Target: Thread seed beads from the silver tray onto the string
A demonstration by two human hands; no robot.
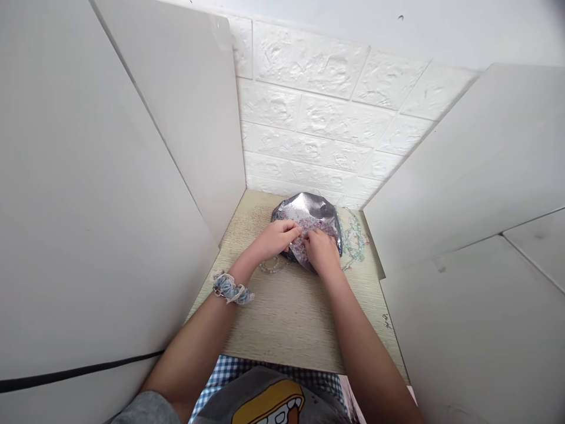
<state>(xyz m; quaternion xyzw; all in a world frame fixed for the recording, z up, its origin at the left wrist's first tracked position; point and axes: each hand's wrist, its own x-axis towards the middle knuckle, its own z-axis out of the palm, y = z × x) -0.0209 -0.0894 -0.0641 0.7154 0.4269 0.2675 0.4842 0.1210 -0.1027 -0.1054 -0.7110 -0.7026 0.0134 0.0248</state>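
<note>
A shiny silver bag (304,206) lies opened out at the far end of the wooden table, with many small pink and clear beads (315,225) on it. My left hand (279,237) is over the bag's left part, its fingers pinched together; what they hold is too small to make out. Close beside it, my right hand (321,249) is over the beads with its fingers curled, and whatever is between them is hidden. The fingertips of both hands are nearly together above the beads.
Strings of pale green beads (354,238) lie right of the bag. A clear beaded loop (272,266) sits near its lower left. Small metallic pieces (386,321) rest by the right edge of the table (286,318). White panels stand on both sides, a white brick-patterned wall (309,123) behind.
</note>
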